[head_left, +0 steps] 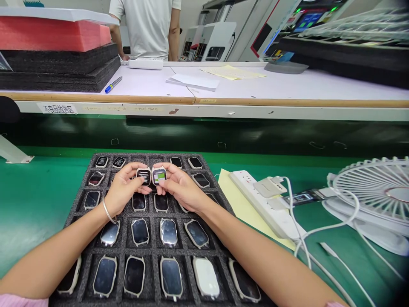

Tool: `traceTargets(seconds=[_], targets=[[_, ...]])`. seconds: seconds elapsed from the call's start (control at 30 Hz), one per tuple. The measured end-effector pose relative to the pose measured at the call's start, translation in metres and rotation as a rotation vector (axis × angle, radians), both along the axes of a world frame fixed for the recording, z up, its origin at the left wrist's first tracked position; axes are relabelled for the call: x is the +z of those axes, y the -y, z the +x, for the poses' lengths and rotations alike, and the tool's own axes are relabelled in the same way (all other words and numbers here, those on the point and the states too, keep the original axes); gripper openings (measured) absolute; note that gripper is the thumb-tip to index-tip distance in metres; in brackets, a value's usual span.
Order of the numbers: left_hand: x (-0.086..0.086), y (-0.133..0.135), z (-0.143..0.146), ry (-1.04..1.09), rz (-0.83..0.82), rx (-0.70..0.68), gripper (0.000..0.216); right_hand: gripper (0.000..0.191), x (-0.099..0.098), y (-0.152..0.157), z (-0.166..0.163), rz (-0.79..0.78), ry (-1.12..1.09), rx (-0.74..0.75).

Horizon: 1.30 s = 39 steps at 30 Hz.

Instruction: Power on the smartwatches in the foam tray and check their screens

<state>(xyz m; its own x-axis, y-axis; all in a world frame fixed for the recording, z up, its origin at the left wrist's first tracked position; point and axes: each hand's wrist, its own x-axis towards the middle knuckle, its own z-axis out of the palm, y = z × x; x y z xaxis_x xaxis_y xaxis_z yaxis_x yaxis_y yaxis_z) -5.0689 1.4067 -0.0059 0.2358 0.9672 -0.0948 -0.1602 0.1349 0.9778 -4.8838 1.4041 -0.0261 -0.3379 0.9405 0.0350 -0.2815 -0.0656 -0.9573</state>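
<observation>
My left hand (pixel 123 189) grips a smartwatch body (pixel 143 176) whose lit black screen carries white text. Beside it, my right hand (pixel 179 187) holds a second smartwatch body (pixel 159 175), its screen lit with green and white blocks. Both watches are strapless and held side by side, screens toward me, above a black foam tray (pixel 153 251). Rows of similar watch bodies sit in the tray's compartments, most with dark screens, such as one watch (pixel 139 231). One watch in the front row (pixel 206 276) shows a white face. My forearms hide part of the tray.
Right of the tray lie a white power strip (pixel 255 200) with a charger (pixel 270 186), white cables and a white fan (pixel 380 200). A raised shelf (pixel 150 87) behind holds foam stacks (pixel 57 64), a blue pen (pixel 113 85) and papers (pixel 193 82). A person (pixel 147 30) stands beyond.
</observation>
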Motion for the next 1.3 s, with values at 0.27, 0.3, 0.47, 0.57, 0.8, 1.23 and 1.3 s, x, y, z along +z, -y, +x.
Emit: traceTargets(seconds=[0.27, 0.3, 0.47, 0.57, 0.8, 1.23, 1.3], targets=[[-0.0006, 0.0002, 0.0001, 0.014, 0.007, -0.016, 0.037, 0.042, -0.0008, -0.0008, 0.0004, 0.021, -0.013, 0.008], [-0.0008, 0.0003, 0.0003, 0.016, 0.008, -0.016, 0.038, 0.043, -0.0010, -0.0009, 0.0004, 0.020, -0.015, 0.007], [-0.0016, 0.0005, 0.0010, 0.016, 0.011, -0.029, 0.042, 0.043, -0.0017, -0.0016, -0.0007, 0.002, -0.012, -0.033], [-0.0007, 0.0013, 0.0007, 0.021, -0.002, -0.052, 0.032, 0.033, -0.0010, -0.0020, -0.0020, -0.056, -0.036, -0.055], [0.0020, 0.0027, -0.0005, 0.055, -0.032, -0.065, 0.028, 0.037, -0.0033, -0.0030, -0.0007, -0.101, -0.062, -0.060], [0.0014, 0.0027, -0.0005, 0.033, -0.006, -0.084, 0.029, 0.034, -0.0056, -0.0026, 0.0000, -0.029, -0.021, -0.051], [0.0014, 0.0025, -0.0006, 0.027, -0.009, -0.076, 0.029, 0.035, -0.0054, -0.0023, 0.0003, -0.027, -0.027, -0.045]])
